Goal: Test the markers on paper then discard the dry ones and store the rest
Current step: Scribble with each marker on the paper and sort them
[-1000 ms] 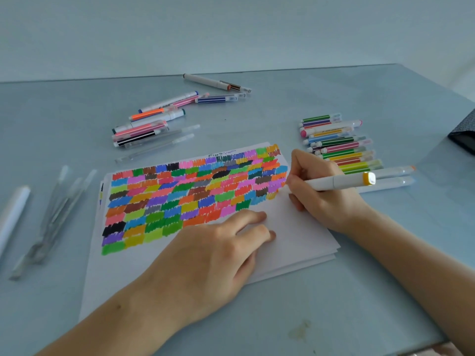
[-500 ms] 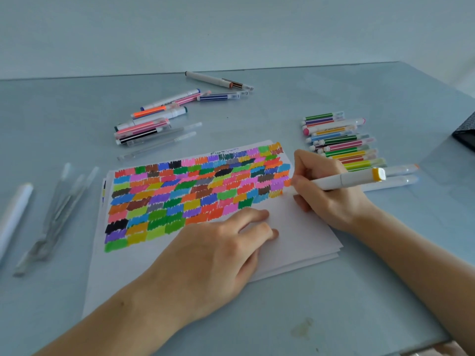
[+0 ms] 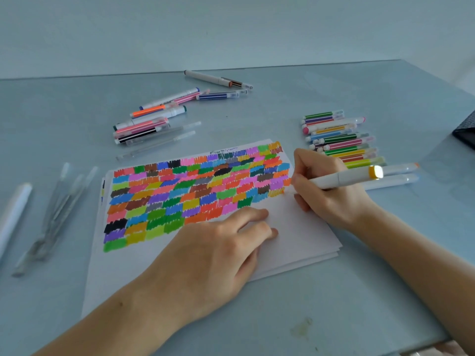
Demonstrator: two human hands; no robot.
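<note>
Right hand (image 3: 331, 191) grips the white marker (image 3: 344, 178), tip at the paper's (image 3: 303, 227) right edge, and there's a fresh orange patch that wasn't there 1 second ago. This one works, I'd say: a keeper. Left hand (image 3: 216, 255) lies flat, pinning the sheet.

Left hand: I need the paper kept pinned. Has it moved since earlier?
No. The left hand still rests at the same spot on the paper, just below the colour patches.
</note>
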